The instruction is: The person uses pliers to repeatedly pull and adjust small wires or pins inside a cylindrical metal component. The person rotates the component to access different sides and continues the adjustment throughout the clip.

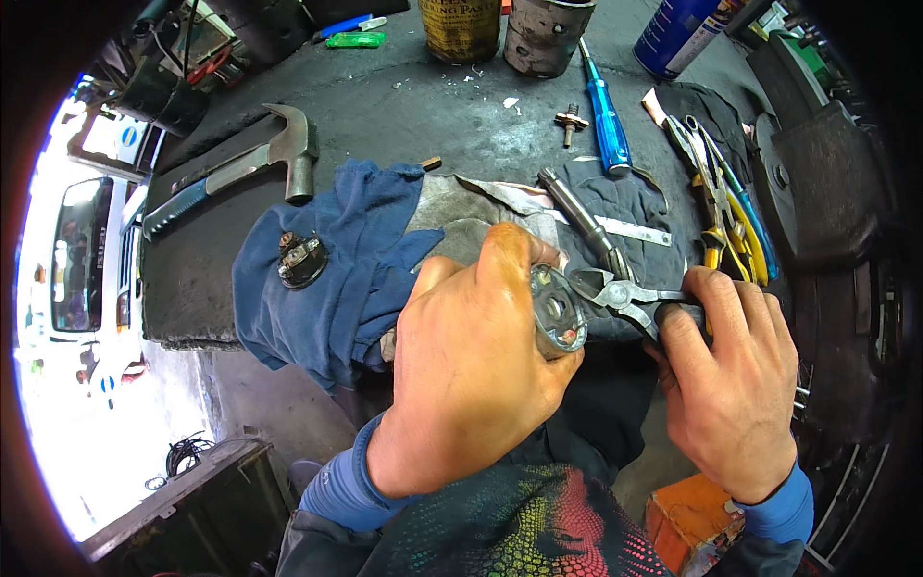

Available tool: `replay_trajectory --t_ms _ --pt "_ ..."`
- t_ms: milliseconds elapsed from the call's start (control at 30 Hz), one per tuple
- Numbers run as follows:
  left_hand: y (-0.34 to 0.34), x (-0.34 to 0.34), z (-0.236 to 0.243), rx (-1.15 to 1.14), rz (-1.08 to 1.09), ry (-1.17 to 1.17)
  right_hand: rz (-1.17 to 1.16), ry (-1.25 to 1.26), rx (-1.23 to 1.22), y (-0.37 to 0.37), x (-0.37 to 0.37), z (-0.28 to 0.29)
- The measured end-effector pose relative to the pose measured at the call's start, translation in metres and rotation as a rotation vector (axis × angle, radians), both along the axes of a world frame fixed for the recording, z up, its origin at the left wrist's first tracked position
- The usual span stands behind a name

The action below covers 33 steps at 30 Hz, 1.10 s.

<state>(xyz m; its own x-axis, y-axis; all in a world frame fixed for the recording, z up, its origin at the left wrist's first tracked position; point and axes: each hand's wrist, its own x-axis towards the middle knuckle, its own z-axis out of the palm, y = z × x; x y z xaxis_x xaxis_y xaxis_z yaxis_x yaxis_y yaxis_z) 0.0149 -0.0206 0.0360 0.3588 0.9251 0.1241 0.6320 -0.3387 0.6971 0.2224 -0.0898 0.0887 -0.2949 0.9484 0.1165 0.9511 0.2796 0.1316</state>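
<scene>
My left hand (476,332) is wrapped round a cylindrical metal housing (559,313), its open end facing up and to the right. Small metal pieces show inside that end, though much of the housing is hidden by my fingers. In my right hand (728,370) is a pair of cutting pliers (625,294), gripped by dark handles. The pliers' jaws are spread a little and point at the housing's rim; whether they touch cannot be told. A black round cap with metal terminals (302,260) lies on a blue rag (375,226) to the left.
On the dark bench (404,106) lie a hammer (252,165), a blue screwdriver (607,120), a small metal fitting (570,125) and a metal shaft (583,219). Yellow-handled pliers (716,207) are at right. Cans, including a blue one (676,37), stand along the back.
</scene>
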Motion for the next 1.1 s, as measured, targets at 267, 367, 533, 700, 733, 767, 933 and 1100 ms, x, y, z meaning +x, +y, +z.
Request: replay_trajectory --t_ms 267,367,533,700,733,767,933,1100 --pt "-0.005 0.005 -0.002 0.056 0.021 -0.003 -0.075 -0.089 -0.060 -0.007 -0.012 0.004" --pt "-0.004 0.006 -0.001 0.065 0.018 0.011 -0.085 -0.139 -0.075 -0.006 -0.015 0.006" --pt "-0.003 0.009 -0.001 0.072 0.036 0.031 -0.061 -0.134 -0.069 -0.002 -0.013 0.001" --pt "-0.002 0.005 0.001 0.074 -0.016 0.026 -0.025 0.014 -0.052 0.002 -0.001 -0.013" --pt "0.000 0.002 -0.001 0.080 -0.042 0.015 -0.025 0.038 -0.028 0.003 0.001 -0.015" --pt "0.001 0.000 -0.003 0.064 -0.057 -0.005 -0.024 0.062 -0.004 0.003 0.003 -0.018" --pt "0.005 -0.003 -0.006 0.091 -0.069 -0.007 -0.012 0.031 0.106 0.015 0.005 -0.027" --pt "0.006 0.005 -0.005 0.086 -0.025 0.011 -0.049 0.097 0.007 0.022 0.014 -0.037"
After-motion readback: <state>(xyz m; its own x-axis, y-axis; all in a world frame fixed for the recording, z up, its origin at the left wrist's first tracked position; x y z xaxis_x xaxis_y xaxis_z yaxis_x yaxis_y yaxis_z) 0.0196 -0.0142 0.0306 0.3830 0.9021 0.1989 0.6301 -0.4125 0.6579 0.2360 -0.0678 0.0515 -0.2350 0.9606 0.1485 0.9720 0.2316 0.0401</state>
